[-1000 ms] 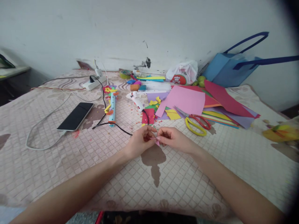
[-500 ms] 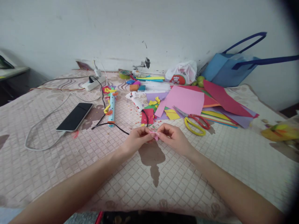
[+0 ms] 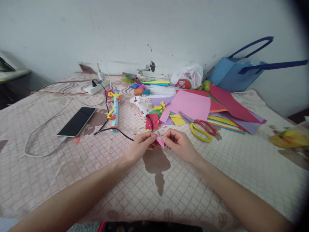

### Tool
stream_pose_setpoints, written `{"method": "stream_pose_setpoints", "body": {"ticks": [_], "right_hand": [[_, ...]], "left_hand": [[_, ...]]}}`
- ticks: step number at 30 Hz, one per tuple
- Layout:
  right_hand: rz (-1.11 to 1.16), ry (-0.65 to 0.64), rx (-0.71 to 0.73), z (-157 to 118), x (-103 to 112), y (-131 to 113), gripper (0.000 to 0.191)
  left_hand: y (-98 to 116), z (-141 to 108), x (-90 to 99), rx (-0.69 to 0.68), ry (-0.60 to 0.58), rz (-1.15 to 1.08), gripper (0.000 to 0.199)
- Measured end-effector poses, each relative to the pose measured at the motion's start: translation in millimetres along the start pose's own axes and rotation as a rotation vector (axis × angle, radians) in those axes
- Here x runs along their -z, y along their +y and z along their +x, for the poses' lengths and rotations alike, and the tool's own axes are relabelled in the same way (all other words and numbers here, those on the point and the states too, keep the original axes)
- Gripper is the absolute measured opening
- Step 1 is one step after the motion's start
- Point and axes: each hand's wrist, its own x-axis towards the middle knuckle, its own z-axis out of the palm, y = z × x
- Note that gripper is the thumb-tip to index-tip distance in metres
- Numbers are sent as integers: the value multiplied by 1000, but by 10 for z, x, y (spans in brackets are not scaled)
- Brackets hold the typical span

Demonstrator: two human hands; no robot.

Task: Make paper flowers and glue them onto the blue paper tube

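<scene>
A small folded piece of pink paper (image 3: 160,141) is held between my two hands above the table. My left hand (image 3: 142,143) pinches its left side with thumb and fingertips. At its right edge, my right hand (image 3: 178,141) is closed with thumb and forefinger on the paper. Just behind the hands lie a red paper square (image 3: 152,121) and a black cord. Scissors (image 3: 201,129) with yellow and red handles rest to the right, beside a large pink sheet (image 3: 190,104).
A white glue gun (image 3: 140,105) lies behind the hands. To the left are a decorated light-blue strip (image 3: 115,112), a phone (image 3: 77,122) on a cable and a power strip (image 3: 98,87). Coloured sheets, a plastic bag (image 3: 187,77) and a blue bag (image 3: 236,74) stand at the right back.
The pink paper shows more between the hands, its point turned down to the right. My fingertips have moved slightly apart.
</scene>
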Motion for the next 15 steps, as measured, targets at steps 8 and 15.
{"method": "stream_pose_setpoints", "body": {"ticks": [8, 15], "right_hand": [[61, 4, -48, -2, -17, 21, 16], [71, 17, -56, 0, -27, 5, 17]], "left_hand": [[6, 7, 21, -2, -9, 116, 29], [-12, 13, 25, 46, -17, 115, 29]]}}
